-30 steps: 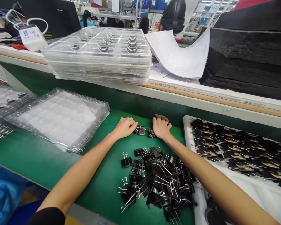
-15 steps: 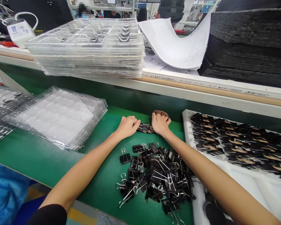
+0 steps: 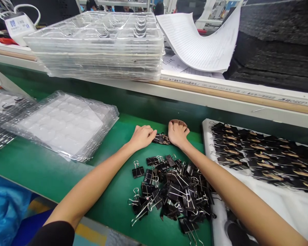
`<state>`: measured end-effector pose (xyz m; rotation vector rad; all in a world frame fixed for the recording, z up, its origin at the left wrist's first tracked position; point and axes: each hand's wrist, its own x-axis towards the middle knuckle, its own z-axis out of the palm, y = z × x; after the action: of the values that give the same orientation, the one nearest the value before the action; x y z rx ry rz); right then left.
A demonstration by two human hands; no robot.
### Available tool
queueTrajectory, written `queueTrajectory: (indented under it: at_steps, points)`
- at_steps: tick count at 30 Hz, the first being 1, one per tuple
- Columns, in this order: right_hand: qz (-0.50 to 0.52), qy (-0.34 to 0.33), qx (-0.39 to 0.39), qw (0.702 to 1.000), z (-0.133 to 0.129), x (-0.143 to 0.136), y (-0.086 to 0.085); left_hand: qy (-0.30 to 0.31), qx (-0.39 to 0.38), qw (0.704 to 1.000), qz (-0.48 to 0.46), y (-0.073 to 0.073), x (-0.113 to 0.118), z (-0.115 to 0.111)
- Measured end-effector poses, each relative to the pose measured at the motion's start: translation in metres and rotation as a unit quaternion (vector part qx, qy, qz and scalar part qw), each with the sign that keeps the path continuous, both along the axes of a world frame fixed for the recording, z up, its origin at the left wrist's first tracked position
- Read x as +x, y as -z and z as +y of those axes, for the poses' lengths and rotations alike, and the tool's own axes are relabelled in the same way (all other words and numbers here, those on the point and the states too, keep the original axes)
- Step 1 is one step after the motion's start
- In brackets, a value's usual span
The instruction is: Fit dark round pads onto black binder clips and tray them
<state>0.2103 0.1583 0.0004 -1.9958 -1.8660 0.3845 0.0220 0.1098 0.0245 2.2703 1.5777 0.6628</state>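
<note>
My left hand [image 3: 143,137] and my right hand [image 3: 178,132] are close together at the back of the green work surface. Between them lies a short dark strip with black binder clips [image 3: 161,138] on it, silver wire handles showing. The left fingers are closed, with the thumb against the strip's left end. My right hand is curled over its right end; its thumb and the grip itself are hidden. Nearer to me, between my forearms, is a loose heap of black binder clips [image 3: 175,191], with one single clip [image 3: 138,172] apart on its left.
A white foam tray [image 3: 207,140] filled with rows of clipped dark pieces stands at right. On the left are clear plastic trays [image 3: 92,136]. The shelf [image 3: 220,90] above carries stacked clear trays [image 3: 100,58], curled paper [image 3: 202,51] and black foam blocks [image 3: 277,51].
The view has shifted slightly. Both hands keep nearly the same pose around the clipped strip, and the heap looks unchanged.
</note>
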Motion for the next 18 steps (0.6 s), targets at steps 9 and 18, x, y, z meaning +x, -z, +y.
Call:
queueTrajectory:
  at_steps: [9,18]
  points:
    - [0.003,0.005,-0.009,1.000,-0.003,-0.001,-0.004,-0.001,-0.002,1.000,0.017,-0.001,0.000,-0.001]
    - [-0.008,0.009,-0.010,1.000,-0.005,-0.002,-0.008,0.027,-0.048,0.995,-0.079,-0.017,0.004,0.019]
